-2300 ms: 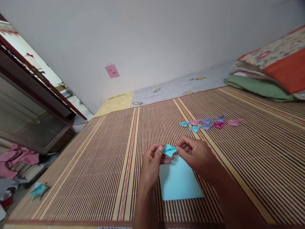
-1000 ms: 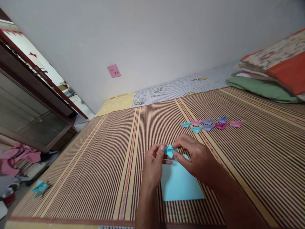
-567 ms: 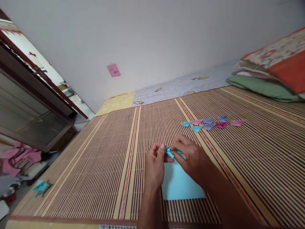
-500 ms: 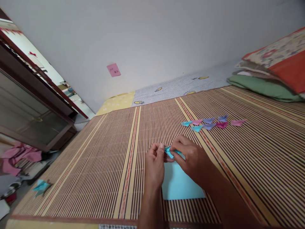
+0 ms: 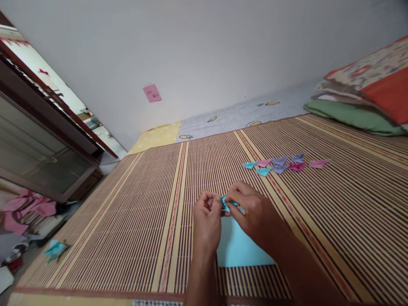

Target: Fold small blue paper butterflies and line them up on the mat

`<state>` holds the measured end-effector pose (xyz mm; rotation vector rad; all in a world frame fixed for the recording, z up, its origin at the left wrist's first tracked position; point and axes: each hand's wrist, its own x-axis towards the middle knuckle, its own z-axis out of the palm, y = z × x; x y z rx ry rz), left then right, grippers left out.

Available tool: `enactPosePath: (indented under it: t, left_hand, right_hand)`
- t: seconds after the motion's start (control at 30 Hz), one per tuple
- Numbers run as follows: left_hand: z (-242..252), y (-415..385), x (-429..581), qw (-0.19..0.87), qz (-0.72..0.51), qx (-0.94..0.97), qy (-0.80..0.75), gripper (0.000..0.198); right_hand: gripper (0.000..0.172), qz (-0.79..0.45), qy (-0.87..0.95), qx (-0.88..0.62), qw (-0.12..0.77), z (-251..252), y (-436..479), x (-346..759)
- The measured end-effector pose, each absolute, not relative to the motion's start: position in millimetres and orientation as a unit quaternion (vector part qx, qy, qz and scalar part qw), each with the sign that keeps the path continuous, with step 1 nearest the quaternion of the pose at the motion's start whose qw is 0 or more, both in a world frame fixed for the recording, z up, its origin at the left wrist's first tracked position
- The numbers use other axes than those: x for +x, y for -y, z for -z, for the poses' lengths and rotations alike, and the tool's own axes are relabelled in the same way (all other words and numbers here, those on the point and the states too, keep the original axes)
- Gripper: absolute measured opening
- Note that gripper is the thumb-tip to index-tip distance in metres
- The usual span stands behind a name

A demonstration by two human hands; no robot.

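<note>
Between my two hands is a small folded piece of turquoise paper (image 5: 225, 203). My left hand (image 5: 206, 216) pinches its left end between thumb and fingers. From the right, my right hand (image 5: 250, 208) grips the same piece, fingertips closed on it and covering much of its shape. Beneath my hands a flat light-blue sheet of paper (image 5: 244, 250) lies on the striped mat, its upper part hidden by them. Farther off to the right, several small folded paper pieces (image 5: 279, 168) in turquoise, pink, purple and magenta lie in two loose rows.
The striped bamboo mat (image 5: 127, 221) covers the bed. A crumpled turquoise folded paper (image 5: 55, 250) sits near its left edge. Folded bedding (image 5: 360, 114) is stacked at the back right. A pink note (image 5: 152, 93) is stuck on the wall. Clothes (image 5: 28, 208) lie at the far left.
My fingers have shifted slightly on the folded turquoise paper, and less of it shows between them now. The sheet and the rows of folded pieces have not moved.
</note>
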<state>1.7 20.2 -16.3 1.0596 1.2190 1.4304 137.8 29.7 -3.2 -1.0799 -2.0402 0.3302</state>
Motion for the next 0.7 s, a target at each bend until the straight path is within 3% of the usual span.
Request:
enactPosePath:
  t: [0.23,0.53,0.7]
  left_hand:
    - [11,-18,2,0.469,-0.574,0.456,-0.492,0.024]
    - [14,-21,-19,0.603,-0.542,0.438,-0.389,0.024]
    - [20,-24,-19,0.602,-0.542,0.437,-0.39,0.025]
  right_hand:
    - [0.014,-0.122,0.788,-0.444,0.408,4,-30,135]
    - [0.016,-0.149,0.769,-0.435,0.444,4,-32,145]
    - [0.016,-0.151,0.776,-0.428,0.438,-1,-30,145]
